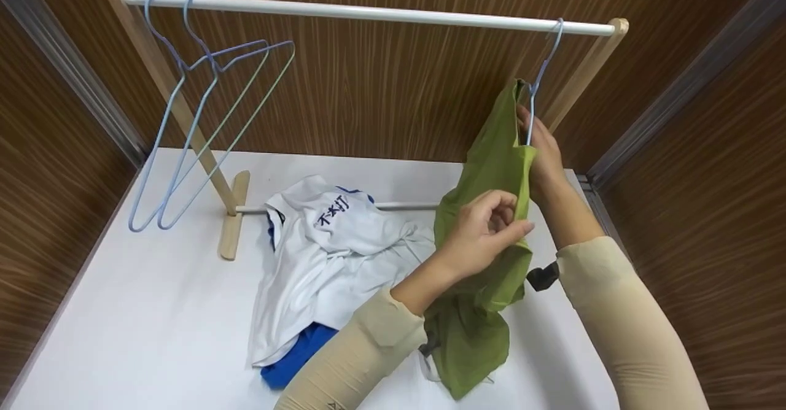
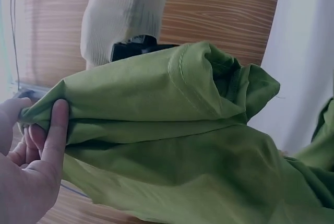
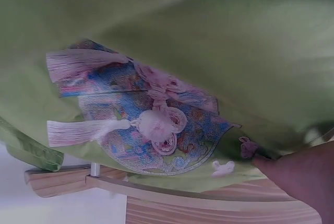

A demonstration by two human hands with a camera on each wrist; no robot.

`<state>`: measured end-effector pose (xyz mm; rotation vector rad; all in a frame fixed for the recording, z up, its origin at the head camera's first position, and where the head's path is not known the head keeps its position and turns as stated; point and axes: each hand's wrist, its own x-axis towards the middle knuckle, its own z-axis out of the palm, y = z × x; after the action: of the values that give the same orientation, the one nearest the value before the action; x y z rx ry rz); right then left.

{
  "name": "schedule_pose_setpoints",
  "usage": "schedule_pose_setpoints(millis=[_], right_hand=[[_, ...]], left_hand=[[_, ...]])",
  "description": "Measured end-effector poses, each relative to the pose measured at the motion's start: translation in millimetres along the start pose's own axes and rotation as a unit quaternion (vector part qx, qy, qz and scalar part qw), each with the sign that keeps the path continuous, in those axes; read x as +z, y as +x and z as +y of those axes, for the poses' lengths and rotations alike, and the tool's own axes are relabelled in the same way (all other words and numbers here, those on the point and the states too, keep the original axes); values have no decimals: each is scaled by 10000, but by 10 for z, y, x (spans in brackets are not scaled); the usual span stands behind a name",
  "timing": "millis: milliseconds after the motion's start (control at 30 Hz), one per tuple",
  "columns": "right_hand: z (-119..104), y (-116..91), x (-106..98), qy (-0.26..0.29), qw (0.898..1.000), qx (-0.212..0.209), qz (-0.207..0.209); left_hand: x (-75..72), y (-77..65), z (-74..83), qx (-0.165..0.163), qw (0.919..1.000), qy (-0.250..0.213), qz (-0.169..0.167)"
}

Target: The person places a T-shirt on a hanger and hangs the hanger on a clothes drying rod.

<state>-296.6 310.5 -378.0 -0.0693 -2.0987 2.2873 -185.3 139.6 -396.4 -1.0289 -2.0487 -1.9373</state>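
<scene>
A green shirt (image 1: 491, 170) hangs on a blue wire hanger (image 1: 532, 103) at the rail's right end. My left hand (image 1: 485, 229) pinches the shirt's near edge; the left wrist view shows folded cloth between thumb and fingers (image 2: 56, 130). Higher up, beside the hanger, my right hand (image 1: 546, 155) grips the shirt near its neckline, its fingers partly hidden by cloth. In the right wrist view, the right thumb (image 3: 276, 169) lies by a pink knot button (image 3: 248, 147). The shirt front carries a patterned patch (image 3: 125, 145) with pink tassels (image 3: 83, 132).
Two bare wire hangers (image 1: 163, 152) hang at the left end of the white rail (image 1: 368, 11). A white shirt (image 1: 344, 250) with dark lettering lies crumpled on the white table (image 1: 153, 312), blue cloth (image 1: 298, 355) showing below. The rack's wooden foot (image 1: 233, 226) stands left.
</scene>
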Motion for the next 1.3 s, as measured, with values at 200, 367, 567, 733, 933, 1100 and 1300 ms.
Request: schedule_pose_setpoints(millis=[200,367,567,733,933,1100,1300], right_hand=[[1,-116,-14,859,9957,18,-360],[-27,-221,1,830,9955,-135,-435],[-109,-319,-1,801,9960,-239,-317],[-177,-412,10,894,9946,-486,-199],[-265,-572,-10,1205,9897,-696,-326],[-292,-710,-1,1328,9870,-844,-331],[-296,-888,23,1471,9836,-1017,-225]], left_hand=[[-1,-19,-55,-209,9997,-50,107],[-21,-30,-71,-416,9989,-51,189],[-23,-1,-86,-548,9977,42,390],[-45,-5,-84,-587,9973,73,440],[-101,-84,-92,-495,9973,417,351],[-213,-232,-71,-473,9965,629,283],[-491,-533,124,-517,9969,553,233]])
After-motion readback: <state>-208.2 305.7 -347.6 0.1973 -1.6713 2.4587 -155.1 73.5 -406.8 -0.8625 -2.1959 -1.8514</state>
